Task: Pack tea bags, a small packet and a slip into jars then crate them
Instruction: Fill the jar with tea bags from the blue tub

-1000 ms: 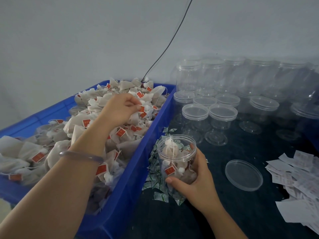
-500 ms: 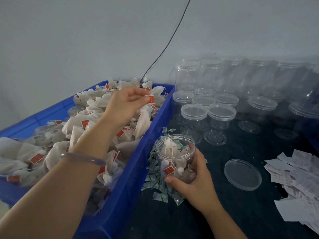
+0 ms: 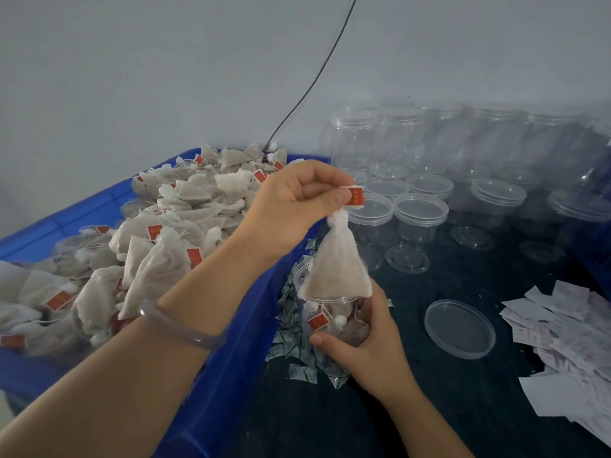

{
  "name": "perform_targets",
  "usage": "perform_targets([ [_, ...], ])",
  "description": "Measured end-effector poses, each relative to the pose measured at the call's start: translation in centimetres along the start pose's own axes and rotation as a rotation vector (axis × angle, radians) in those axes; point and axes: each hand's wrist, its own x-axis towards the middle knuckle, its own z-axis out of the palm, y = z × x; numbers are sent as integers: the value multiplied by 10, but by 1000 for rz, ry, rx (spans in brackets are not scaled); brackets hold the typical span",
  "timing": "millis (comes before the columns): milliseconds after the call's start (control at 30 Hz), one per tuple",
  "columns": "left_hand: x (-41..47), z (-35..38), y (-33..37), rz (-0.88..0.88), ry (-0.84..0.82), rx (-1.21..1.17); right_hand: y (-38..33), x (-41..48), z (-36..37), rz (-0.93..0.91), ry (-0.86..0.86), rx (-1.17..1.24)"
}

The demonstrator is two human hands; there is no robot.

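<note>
- The left hand (image 3: pixel 297 206) has its thumb and forefinger closed on the small red paper tag (image 3: pixel 355 196) of one white cloth tea bag (image 3: pixel 335 266); the other fingers are curled in.
- That tea bag hangs from the tag directly above the mouth of the clear round plastic jar (image 3: pixel 330 325).
- The right hand (image 3: pixel 367 352) wraps the jar from its right side, thumb across the front. It holds the jar upright and lidless.
- Several tea bags already lie inside the jar, with one red tag showing through the wall; the tag's yellow marks are too small to read.
- Just left of the jar stands a blue plastic crate (image 3: pixel 231 358) heaped with tea bags (image 3: pixel 165 242), too many to count.
- A scatter of small green-and-white packets (image 3: pixel 287 328) lies between the crate and the jar.
- Right of the jar lies one loose clear lid (image 3: pixel 459 328).
- Further right is a pile of white paper slips (image 3: pixel 568 332), their print illegible.
- Behind the jar stand lidded clear jars (image 3: pixel 420 209), their number unclear.
</note>
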Motion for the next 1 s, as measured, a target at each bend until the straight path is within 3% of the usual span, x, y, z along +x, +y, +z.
perform_targets([
  [267,1,-6,2,39,35,25,2,1,0,-6,-12,-7],
  [467,-4,2,-4,-7,-49,87,6,1,0,6,-4,11],
  [700,-2,-5,0,21,-20,-15,4,2,0,-15,2,-7],
  [867,-2,-8,-4,-154,-160,157,6,2,-1,-1,-5,1],
  [1000,-3,-9,-8,-164,-254,416,4,2,-1,12,6,-6],
])
